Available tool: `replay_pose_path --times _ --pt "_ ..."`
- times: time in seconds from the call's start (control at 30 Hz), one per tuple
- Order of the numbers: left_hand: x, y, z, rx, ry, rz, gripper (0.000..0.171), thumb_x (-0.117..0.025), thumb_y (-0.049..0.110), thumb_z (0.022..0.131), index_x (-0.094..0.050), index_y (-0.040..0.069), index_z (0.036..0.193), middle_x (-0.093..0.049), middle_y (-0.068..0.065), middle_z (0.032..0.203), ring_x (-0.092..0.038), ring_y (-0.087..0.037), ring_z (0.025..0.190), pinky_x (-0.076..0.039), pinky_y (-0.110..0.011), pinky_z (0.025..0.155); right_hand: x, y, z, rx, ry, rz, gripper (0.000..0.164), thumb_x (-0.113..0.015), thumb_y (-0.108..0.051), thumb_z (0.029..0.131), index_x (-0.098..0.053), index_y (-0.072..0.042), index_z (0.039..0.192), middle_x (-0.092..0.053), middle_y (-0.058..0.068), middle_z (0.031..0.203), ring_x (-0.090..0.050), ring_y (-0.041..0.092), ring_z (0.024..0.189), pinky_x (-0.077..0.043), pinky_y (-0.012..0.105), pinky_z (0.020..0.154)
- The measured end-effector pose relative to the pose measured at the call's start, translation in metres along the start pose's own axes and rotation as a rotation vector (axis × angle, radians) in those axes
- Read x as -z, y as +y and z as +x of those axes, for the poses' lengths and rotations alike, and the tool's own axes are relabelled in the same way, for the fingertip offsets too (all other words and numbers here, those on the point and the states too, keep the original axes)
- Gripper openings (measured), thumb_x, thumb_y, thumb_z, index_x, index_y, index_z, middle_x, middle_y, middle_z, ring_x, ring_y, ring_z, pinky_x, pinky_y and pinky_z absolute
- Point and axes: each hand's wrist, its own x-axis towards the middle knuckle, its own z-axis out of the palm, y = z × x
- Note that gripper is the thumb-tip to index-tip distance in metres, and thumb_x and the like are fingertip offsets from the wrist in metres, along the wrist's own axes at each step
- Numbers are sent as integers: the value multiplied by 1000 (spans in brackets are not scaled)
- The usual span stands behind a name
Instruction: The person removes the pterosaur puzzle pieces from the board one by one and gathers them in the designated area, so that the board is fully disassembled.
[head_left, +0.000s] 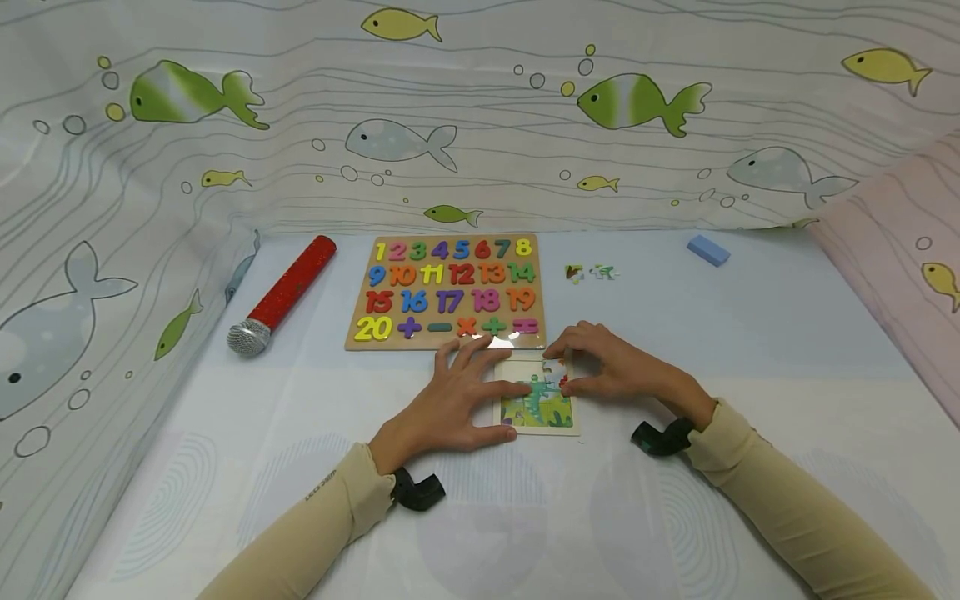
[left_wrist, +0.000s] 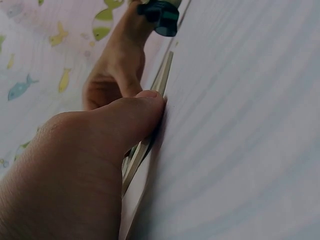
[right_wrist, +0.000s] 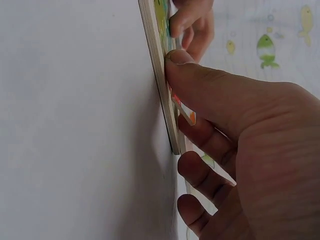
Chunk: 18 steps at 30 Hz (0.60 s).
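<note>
A small jigsaw puzzle in a pale wooden tray (head_left: pixel 577 423) lies in front of me, its picture showing a teal dinosaur on green. My left hand (head_left: pixel 450 408) spreads over the tray's left side. Its index finger rests on the picture and its thumb lies along the near edge. At the upper right corner, my right hand (head_left: pixel 618 367) pinches a puzzle piece (right_wrist: pixel 188 113) between thumb and index finger. That piece tilts up out of the tray in the right wrist view. From the left wrist, the tray's edge (left_wrist: pixel 161 80) shows beside the thumb.
Just beyond the tray lies a wooden number board (head_left: pixel 360 340) with colourful numerals and signs. Two loose puzzle pieces (head_left: pixel 604 272) sit to its right. A blue block (head_left: pixel 708 250) is at the far right, a red microphone (head_left: pixel 288 287) at the left. Fish-print cloth (head_left: pixel 510 192) rises behind.
</note>
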Motion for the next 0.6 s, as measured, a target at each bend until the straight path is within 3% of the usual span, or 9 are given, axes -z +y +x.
replay_pose_path --times 0.23,0.6 --pt "-1 -1 0 -3 -2 -8 56 -60 68 87 -60 45 139 -41 -6 160 -21 -36 155 -10 -68 117 -1 0 0 -16 -2 12 43 -84 -22 85 -72 -18 126 -68 -5 114 -54 14 105 -42 38 93" --pt "1 1 -1 6 -16 -11 57 -59 68 88 -60 44 139 -41 -6 160 -21 -36 155 -11 -68 117 -4 8 -1 -39 24 57 42 -84 -20 85 -74 -17 125 -67 -5 103 -53 13 94 -41 32 84"
